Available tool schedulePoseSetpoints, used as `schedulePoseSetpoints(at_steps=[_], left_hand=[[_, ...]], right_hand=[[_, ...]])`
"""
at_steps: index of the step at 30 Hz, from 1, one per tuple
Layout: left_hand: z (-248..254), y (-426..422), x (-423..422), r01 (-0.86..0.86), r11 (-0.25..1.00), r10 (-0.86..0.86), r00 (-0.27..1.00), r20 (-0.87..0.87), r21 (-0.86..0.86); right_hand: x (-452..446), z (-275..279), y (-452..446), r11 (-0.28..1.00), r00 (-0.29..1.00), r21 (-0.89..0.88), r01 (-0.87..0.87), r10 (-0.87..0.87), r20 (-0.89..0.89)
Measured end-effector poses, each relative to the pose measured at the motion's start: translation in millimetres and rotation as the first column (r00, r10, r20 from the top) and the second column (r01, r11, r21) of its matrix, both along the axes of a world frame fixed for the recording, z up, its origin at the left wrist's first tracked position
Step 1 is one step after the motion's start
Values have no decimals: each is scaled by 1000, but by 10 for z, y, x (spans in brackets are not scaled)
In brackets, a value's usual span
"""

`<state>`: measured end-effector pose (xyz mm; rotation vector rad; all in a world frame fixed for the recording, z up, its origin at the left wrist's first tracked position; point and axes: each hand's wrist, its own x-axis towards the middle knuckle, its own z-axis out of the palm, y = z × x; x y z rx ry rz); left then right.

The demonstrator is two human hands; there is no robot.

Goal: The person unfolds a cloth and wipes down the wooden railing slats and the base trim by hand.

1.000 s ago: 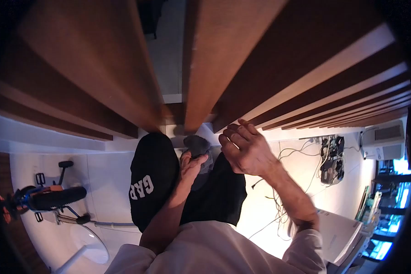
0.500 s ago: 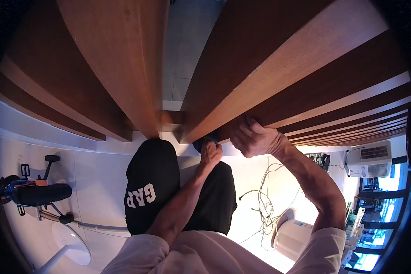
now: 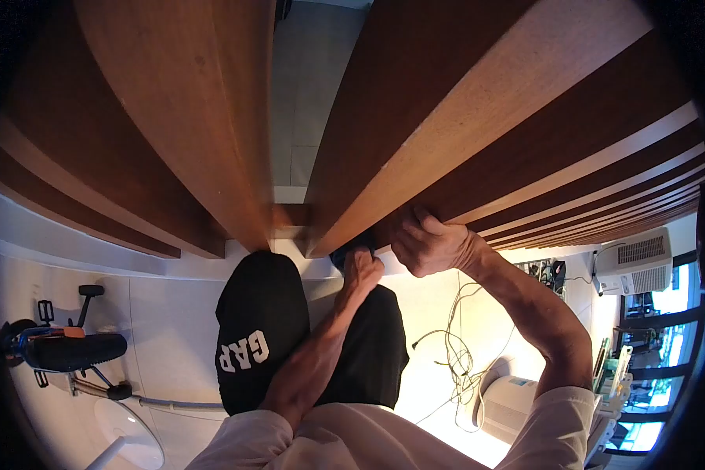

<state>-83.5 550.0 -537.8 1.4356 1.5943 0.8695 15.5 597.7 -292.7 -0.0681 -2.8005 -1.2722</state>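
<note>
Two bare hands sit close: left hand (image 3: 363,270) closed on a small dark bundle (image 3: 339,257) (apparently cloth, mostly hidden) by its fingers; right hand (image 3: 427,247) curled against a long brown wooden slat (image 3: 509,160), grip unclear.

A pale short-sleeved shirt (image 3: 352,439) goes with black bottoms (image 3: 368,352) (white GAP lettering (image 3: 243,352) marks one leg).

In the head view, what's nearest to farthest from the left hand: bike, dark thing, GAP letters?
From the left hand:
1. Dark thing, touching it.
2. GAP letters, on the left trouser leg.
3. Bike, far left, on the floor.
</note>
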Motion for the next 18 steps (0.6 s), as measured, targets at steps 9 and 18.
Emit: schedulePoseSetpoints(at_steps=[9,18], left_hand=[[141,115,-61,35,993,-34,999,9,-115],[-73,64,-27,38,996,-30,995,-97,75]], right_hand=[[-6,-17,16,1000,1000,-7,5,-5,-1],[-4,-11,-22,999,1000,-29,20,-20,8]])
